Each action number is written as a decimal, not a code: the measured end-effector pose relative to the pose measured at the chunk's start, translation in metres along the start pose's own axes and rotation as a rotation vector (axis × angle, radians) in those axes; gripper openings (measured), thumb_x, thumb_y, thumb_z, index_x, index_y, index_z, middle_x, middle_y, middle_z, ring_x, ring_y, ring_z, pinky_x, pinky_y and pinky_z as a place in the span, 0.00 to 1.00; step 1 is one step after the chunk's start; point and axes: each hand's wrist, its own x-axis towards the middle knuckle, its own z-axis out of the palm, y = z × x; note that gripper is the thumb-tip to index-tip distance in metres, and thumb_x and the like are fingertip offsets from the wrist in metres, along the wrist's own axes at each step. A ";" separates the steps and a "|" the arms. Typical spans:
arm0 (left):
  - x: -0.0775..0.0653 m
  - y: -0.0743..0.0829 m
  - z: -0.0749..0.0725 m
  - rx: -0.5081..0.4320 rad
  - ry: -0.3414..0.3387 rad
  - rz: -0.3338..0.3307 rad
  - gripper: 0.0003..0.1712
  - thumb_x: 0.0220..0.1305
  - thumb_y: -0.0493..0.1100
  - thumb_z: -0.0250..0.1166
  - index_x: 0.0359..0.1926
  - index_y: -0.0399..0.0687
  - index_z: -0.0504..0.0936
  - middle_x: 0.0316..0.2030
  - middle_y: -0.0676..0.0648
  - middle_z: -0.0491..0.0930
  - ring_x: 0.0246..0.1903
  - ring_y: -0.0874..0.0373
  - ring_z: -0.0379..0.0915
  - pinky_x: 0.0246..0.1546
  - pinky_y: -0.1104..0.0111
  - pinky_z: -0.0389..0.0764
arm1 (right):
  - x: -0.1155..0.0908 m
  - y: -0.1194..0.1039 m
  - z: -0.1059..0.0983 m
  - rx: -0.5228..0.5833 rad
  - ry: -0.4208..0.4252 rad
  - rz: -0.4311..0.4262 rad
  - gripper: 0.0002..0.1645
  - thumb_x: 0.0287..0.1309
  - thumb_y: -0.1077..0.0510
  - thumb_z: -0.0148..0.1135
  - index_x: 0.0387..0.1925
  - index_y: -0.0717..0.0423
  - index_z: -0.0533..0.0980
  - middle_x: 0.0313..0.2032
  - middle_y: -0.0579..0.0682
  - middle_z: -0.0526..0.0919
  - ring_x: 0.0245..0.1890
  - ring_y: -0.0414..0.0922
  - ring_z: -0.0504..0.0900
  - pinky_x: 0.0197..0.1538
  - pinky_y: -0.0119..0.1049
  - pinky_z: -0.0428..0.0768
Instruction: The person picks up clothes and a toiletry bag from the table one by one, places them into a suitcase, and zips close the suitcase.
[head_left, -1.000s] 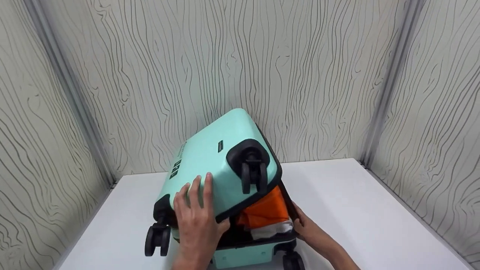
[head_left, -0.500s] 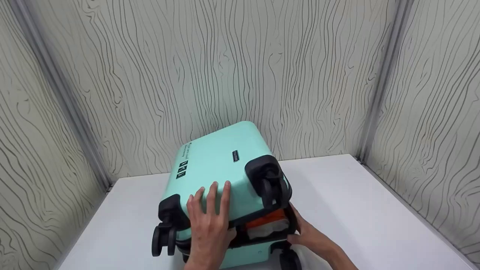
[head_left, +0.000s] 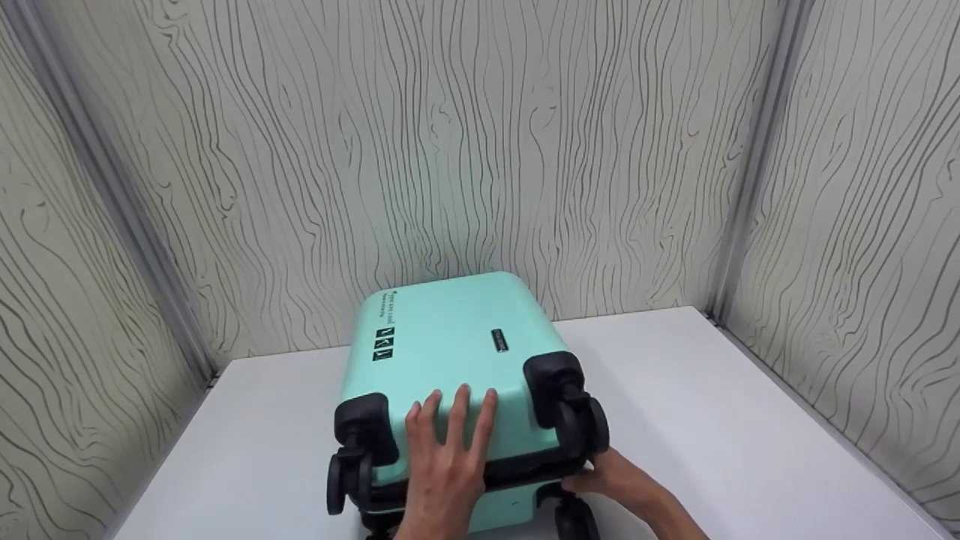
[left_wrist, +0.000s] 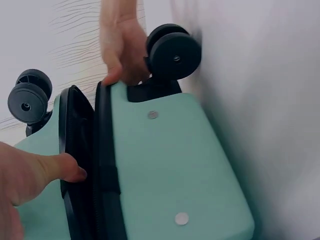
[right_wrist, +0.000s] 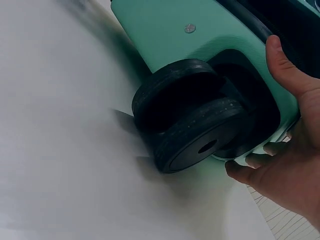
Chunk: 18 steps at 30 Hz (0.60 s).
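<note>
A mint-green suitcase lies flat with its wheeled end towards me. Its lid rests low over the bottom shell, a narrow dark gap between their black rims. My left hand grips the lid's near end, fingers spread on the outside and thumb at the rim by the gap, as the left wrist view shows. My right hand holds the bottom shell's near right corner, thumb on its rim, fingers around the corner behind a black caster wheel. The contents are hidden.
The suitcase stands on a white table. Behind it rises a panel with a wood-grain pattern, with similar panels at left and right. Black double wheels jut from the lid's near corners.
The lid has come down from a tilted, raised position and levelled over the bottom shell, covering the orange and white cloth. My left hand moved right and down with it; the right hand stays at its corner.
</note>
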 end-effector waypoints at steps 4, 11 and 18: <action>-0.004 0.002 0.002 -0.003 -0.004 0.011 0.52 0.26 0.40 0.74 0.63 0.52 0.69 0.53 0.39 0.72 0.50 0.36 0.66 0.48 0.44 0.66 | -0.001 0.002 0.000 -0.031 -0.007 -0.027 0.45 0.51 0.56 0.65 0.67 0.53 0.53 0.61 0.59 0.62 0.54 0.50 0.62 0.54 0.43 0.64; -0.010 0.006 0.006 -0.018 0.008 0.036 0.48 0.35 0.38 0.72 0.64 0.52 0.68 0.55 0.39 0.71 0.50 0.35 0.65 0.47 0.44 0.66 | -0.001 0.002 0.002 -0.042 -0.016 -0.040 0.43 0.54 0.53 0.64 0.66 0.56 0.53 0.62 0.58 0.61 0.56 0.46 0.61 0.58 0.45 0.60; -0.016 0.001 0.001 -0.067 -0.096 0.039 0.51 0.37 0.34 0.70 0.67 0.54 0.63 0.59 0.40 0.67 0.56 0.36 0.60 0.52 0.46 0.63 | 0.002 0.001 0.006 -0.033 0.001 0.030 0.45 0.54 0.50 0.64 0.67 0.56 0.51 0.63 0.57 0.60 0.60 0.51 0.59 0.63 0.55 0.54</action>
